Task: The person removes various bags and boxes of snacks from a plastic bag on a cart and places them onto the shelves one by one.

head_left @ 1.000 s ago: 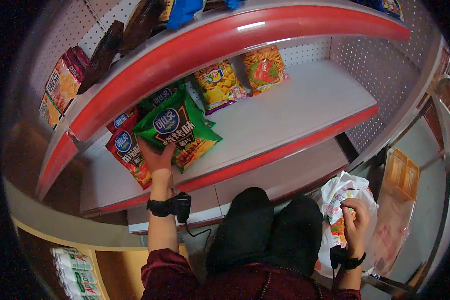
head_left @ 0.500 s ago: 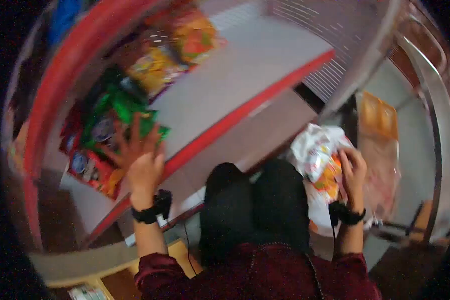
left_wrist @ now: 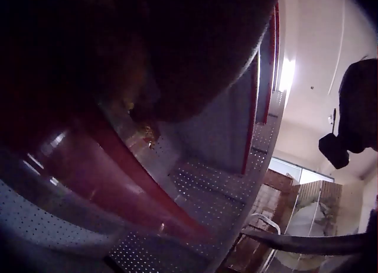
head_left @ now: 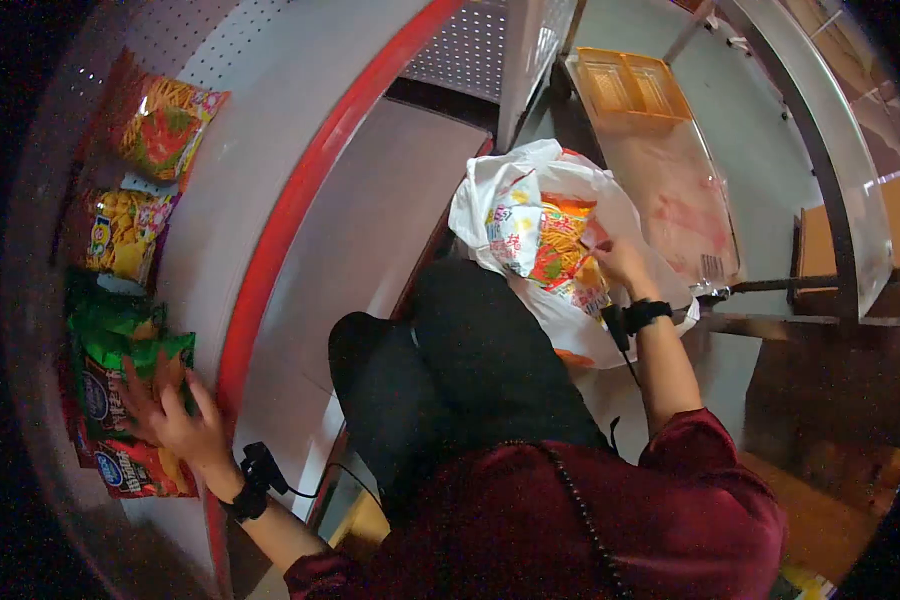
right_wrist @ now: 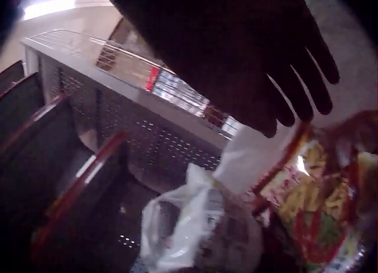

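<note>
the left hand (head_left: 185,425) reaches across the shelf's red front strip (head_left: 252,300), its wrist over that edge, fingers spread above or against a green chip bag (head_left: 105,365); contact is hard to tell, but they are not curled round it. just below, a red chip bag (head_left: 135,468) lies with its corner near the strip. further along stand a yellow packet (head_left: 118,235) and a noodle-print packet (head_left: 165,130), with a wide band of pale shelf board (head_left: 210,200) between them and the strip. beyond the strip, a lower pale panel (head_left: 360,220) leaves room up to the dark-clad knees (head_left: 370,370).

on the other side, the right hand (head_left: 625,268) is inside the mouth of a white plastic bag (head_left: 625,200), beside an orange packet (head_left: 560,240); the right wrist view shows its fingers extended and loose, and whether they touch the packet is unclear.

the white bag is thin and crumpled, its rim folding unevenly; the packets are glossy, pillow-shaped and creased. past it sit a ribbed, divided orange tray (head_left: 635,85) and shiny clear film (head_left: 675,180). the shelf's back is perforated panel (head_left: 460,50), dotted with small round holes.
</note>
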{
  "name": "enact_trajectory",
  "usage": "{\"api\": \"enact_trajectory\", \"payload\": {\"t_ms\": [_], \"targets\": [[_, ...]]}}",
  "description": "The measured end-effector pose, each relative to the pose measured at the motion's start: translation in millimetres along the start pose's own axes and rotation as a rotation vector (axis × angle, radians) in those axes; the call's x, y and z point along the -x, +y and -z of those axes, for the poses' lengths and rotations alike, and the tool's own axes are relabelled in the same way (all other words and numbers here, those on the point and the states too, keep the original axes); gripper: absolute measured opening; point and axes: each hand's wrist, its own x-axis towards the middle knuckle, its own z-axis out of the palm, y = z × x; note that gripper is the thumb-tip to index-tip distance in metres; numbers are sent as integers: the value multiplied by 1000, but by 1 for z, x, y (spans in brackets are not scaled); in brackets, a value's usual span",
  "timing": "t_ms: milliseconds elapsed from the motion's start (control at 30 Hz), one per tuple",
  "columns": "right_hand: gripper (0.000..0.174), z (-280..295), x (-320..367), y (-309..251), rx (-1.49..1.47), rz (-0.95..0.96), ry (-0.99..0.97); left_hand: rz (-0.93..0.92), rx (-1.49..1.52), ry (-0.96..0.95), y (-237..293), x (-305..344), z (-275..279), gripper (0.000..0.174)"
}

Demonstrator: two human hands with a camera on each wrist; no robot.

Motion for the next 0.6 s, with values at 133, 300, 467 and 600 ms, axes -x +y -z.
{"api": "enact_trajectory", "payload": {"t_ms": [133, 300, 467, 600], "targets": [[29, -67, 3, 45, -249, -215, -75, -228, 7, 289, 40, -7, 20, 26], [31, -72, 15, 52, -346, -61, 4, -264, 31, 275, 57, -5, 23, 23], [30, -8, 19, 8, -374, -134, 191, -266, 122, 279, 62, -6, 19, 21], [30, 38, -6, -11, -536, 33, 387, -251, 193, 231, 83, -9, 22, 19]]}}
